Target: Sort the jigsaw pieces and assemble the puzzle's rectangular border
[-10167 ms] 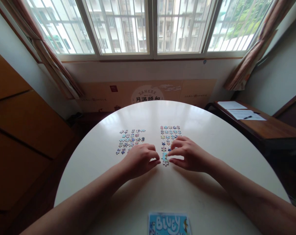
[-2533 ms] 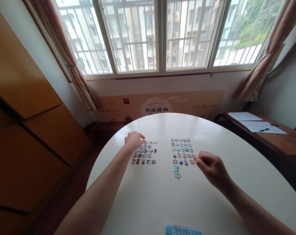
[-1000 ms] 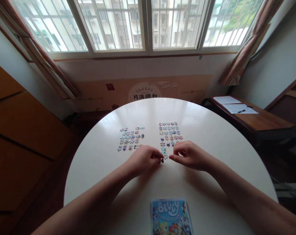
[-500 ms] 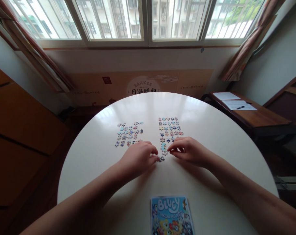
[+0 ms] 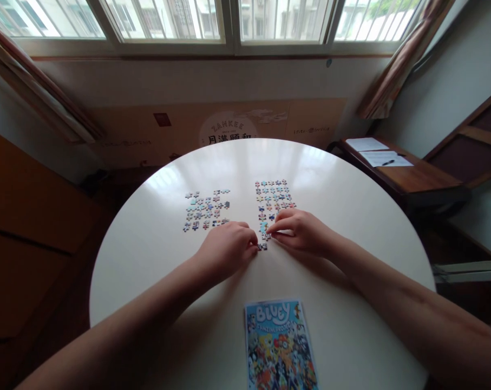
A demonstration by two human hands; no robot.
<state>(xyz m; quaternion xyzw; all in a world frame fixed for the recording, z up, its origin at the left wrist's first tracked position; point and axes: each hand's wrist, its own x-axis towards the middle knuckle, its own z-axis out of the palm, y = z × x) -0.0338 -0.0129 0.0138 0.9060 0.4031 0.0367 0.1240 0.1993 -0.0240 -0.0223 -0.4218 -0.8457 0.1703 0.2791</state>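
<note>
My left hand (image 5: 230, 245) is closed, with its fingertips at a small dark-and-white jigsaw piece (image 5: 263, 246) flat on the table. My right hand (image 5: 304, 230) has its fingers curled, and its thumb and forefinger pinch at the right edge of a short joined strip of jigsaw pieces (image 5: 263, 227). That strip lies just above the piece at my left fingers. Beyond my right hand are rows of loose jigsaw pieces (image 5: 273, 190). Another group of loose pieces (image 5: 202, 208) lies past my left hand. My fingers hide some pieces.
All this rests on a round white table (image 5: 148, 276). Near its front edge lies a Bluey picture sheet (image 5: 281, 344). A wooden side table (image 5: 421, 179) at the right bears papers (image 5: 385, 158) and a pen. Windows and curtains are behind.
The camera view has tilted down, showing more of the picture sheet. My left fingers have closed in on the lower piece, which now sits nearer the strip. My right fingertips have come against the strip.
</note>
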